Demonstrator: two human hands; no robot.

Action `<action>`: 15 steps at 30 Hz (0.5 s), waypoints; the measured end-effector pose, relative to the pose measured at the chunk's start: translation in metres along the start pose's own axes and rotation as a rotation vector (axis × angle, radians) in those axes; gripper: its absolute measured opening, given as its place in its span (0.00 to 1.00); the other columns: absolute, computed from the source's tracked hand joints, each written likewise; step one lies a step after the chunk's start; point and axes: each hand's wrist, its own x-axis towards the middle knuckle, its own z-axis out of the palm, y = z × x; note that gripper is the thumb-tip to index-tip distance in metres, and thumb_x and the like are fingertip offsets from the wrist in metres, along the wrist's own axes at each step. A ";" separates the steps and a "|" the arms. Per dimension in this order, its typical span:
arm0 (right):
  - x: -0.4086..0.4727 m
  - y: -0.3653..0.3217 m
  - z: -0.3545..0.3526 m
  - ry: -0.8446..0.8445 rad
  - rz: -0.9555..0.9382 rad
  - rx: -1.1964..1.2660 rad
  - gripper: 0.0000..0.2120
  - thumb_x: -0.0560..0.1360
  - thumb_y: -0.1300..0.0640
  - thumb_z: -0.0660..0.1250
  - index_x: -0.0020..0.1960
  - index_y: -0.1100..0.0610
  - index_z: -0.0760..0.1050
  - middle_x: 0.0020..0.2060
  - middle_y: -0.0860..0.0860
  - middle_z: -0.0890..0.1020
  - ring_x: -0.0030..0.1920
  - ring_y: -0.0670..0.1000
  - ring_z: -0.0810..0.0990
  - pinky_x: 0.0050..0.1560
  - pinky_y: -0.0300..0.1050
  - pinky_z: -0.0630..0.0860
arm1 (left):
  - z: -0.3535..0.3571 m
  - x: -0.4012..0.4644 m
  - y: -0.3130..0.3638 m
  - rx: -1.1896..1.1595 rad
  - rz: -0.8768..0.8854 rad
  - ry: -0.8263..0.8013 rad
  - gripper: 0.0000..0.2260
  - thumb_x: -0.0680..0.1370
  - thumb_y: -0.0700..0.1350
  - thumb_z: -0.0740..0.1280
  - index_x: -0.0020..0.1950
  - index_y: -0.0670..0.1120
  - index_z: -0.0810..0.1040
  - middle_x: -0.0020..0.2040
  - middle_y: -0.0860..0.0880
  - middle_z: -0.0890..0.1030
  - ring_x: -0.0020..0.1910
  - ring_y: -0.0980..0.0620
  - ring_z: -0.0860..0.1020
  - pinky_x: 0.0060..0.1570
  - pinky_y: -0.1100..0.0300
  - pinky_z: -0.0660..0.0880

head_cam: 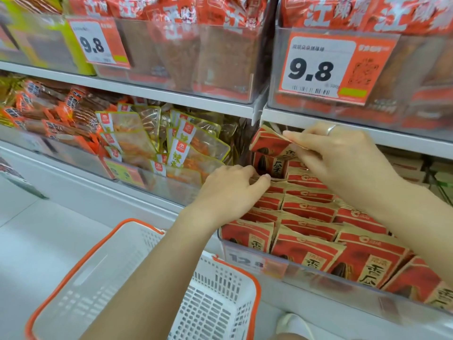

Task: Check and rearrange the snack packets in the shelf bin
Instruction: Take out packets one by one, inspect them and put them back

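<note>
A clear shelf bin (318,273) on the lower right holds several rows of red-and-tan snack packets (308,251) standing upright. My right hand (343,155), with a ring on one finger, pinches the top edge of a red packet (268,143) lifted at the back of the bin, just under the shelf above. My left hand (230,190) reaches into the bin's back left corner, with fingers curled over the tops of the packets (277,186) there. What its fingertips hold is hidden.
A white basket with an orange rim (137,278) sits below my left forearm. Left of the bin, another clear bin (157,148) holds yellow-edged pouches. The shelf above (318,119) carries red bags behind 9.8 price tags (316,69).
</note>
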 end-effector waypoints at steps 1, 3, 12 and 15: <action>0.001 -0.001 0.000 -0.013 0.006 -0.008 0.20 0.78 0.49 0.55 0.58 0.56 0.81 0.40 0.55 0.81 0.32 0.60 0.80 0.31 0.48 0.77 | 0.000 0.000 0.000 0.004 0.007 0.003 0.20 0.82 0.61 0.52 0.50 0.49 0.76 0.48 0.48 0.78 0.54 0.45 0.74 0.46 0.52 0.65; 0.003 -0.004 -0.002 -0.014 0.017 -0.036 0.16 0.79 0.51 0.59 0.57 0.57 0.82 0.39 0.55 0.81 0.32 0.60 0.80 0.32 0.45 0.74 | -0.001 -0.001 0.001 0.004 0.012 0.004 0.20 0.83 0.61 0.52 0.48 0.49 0.76 0.47 0.49 0.78 0.53 0.45 0.74 0.46 0.52 0.65; 0.008 -0.012 0.011 -0.245 -0.015 -0.209 0.16 0.79 0.55 0.60 0.64 0.56 0.77 0.47 0.58 0.82 0.37 0.63 0.81 0.33 0.49 0.74 | -0.001 -0.002 0.002 -0.003 -0.005 0.002 0.20 0.83 0.61 0.52 0.46 0.49 0.76 0.44 0.50 0.77 0.52 0.45 0.74 0.43 0.53 0.63; 0.008 -0.007 0.026 -0.362 0.049 -0.325 0.17 0.82 0.52 0.55 0.69 0.51 0.72 0.54 0.54 0.79 0.45 0.59 0.82 0.37 0.49 0.74 | 0.000 -0.001 0.001 -0.012 -0.009 0.003 0.19 0.82 0.61 0.53 0.46 0.51 0.75 0.43 0.51 0.76 0.53 0.46 0.74 0.43 0.53 0.63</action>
